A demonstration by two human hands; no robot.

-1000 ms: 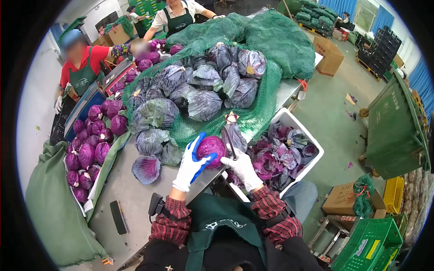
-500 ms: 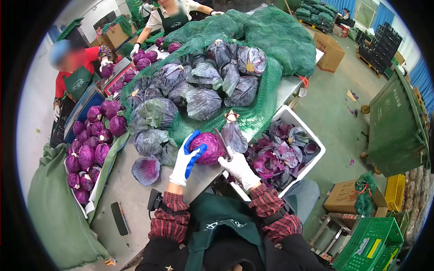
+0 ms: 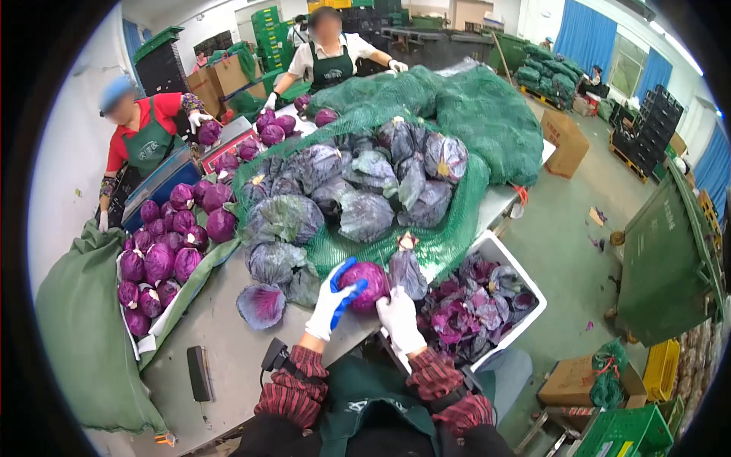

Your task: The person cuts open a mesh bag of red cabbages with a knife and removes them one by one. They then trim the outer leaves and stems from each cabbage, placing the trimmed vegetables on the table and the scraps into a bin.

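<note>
A peeled purple cabbage [image 3: 365, 286] is held above the table's front edge in my left hand [image 3: 332, 303], which wears a white glove with blue on the fingers. My white-gloved right hand [image 3: 400, 320] is closed at the cabbage's lower right side. It holds a knife, whose blade is mostly hidden now. Just behind my right hand, a dark cabbage [image 3: 407, 270] with its cut stem up rests by the green net. A loose purple leaf [image 3: 261, 306] lies to the left on the steel table [image 3: 251, 365].
Unpeeled cabbages [image 3: 365, 213] fill the open green net sack [image 3: 487, 122]. A white bin [image 3: 533, 305] of trimmed leaves stands at right. Peeled cabbages [image 3: 167, 251] fill a cloth-draped container at left. A black knife sheath [image 3: 199, 373] lies on the table. Two co-workers stand across the table.
The view has shifted, showing more of the room's far side. My right hand has moved down along the cabbage's right side, and the blade no longer shows clearly. My left hand keeps hold of the cabbage.
</note>
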